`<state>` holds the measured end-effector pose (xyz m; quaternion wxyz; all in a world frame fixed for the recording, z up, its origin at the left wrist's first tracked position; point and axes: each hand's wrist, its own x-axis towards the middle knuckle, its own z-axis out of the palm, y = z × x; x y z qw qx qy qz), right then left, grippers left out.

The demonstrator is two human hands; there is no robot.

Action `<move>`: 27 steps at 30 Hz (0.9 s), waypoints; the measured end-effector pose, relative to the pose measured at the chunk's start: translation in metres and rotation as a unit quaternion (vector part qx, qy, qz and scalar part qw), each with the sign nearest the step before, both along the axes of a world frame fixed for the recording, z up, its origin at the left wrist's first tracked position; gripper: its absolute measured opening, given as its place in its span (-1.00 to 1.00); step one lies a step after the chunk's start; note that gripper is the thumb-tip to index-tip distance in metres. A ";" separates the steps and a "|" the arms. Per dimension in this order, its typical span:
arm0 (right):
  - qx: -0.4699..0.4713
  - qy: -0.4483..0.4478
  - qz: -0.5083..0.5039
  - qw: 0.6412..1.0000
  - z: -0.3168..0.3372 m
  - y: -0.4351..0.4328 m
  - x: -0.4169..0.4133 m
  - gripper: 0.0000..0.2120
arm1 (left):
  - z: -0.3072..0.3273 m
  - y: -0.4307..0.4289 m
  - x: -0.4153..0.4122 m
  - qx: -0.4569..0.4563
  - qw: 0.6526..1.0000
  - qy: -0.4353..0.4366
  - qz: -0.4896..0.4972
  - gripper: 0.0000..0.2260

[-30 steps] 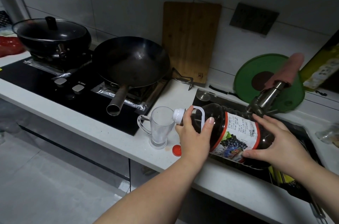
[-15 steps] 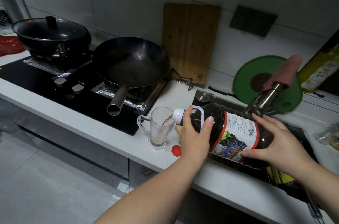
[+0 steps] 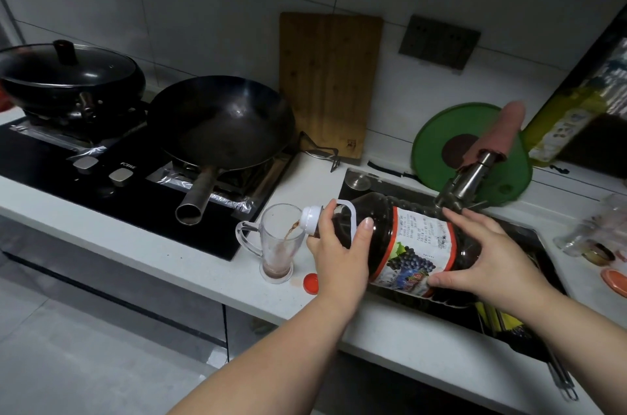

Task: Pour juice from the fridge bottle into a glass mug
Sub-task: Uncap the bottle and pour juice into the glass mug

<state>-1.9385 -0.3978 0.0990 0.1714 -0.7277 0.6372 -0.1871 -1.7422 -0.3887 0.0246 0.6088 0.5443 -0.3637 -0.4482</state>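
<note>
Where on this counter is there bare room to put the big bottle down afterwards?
The white counter is bare in the front strip between the stove and its edge, left of the glass mug, and behind the mug toward the wooden board. Right of the sink, jars crowd it.

counter (image 3: 190, 270) bears mug (image 3: 276, 255), red cap (image 3: 311, 283)

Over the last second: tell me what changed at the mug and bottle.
A thin stream of juice now runs from the bottle into the glass mug, which was empty a second ago, and a shallow pool has gathered inside. The left hand at the neck, the right hand on the body and the red cap stayed put.
</note>
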 end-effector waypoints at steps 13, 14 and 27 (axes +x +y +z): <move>-0.004 0.002 0.003 1.000 0.001 0.000 -0.001 0.11 | 0.005 0.001 -0.001 0.011 1.000 -0.004 0.004 -0.49; -0.004 0.002 0.003 1.000 0.001 0.000 -0.002 0.10 | 0.005 0.002 -0.001 0.013 1.000 -0.002 0.004 -0.49; -0.005 0.011 0.001 1.000 0.001 0.000 -0.001 0.07 | 0.009 0.004 -0.001 0.019 1.000 0.007 0.000 -0.51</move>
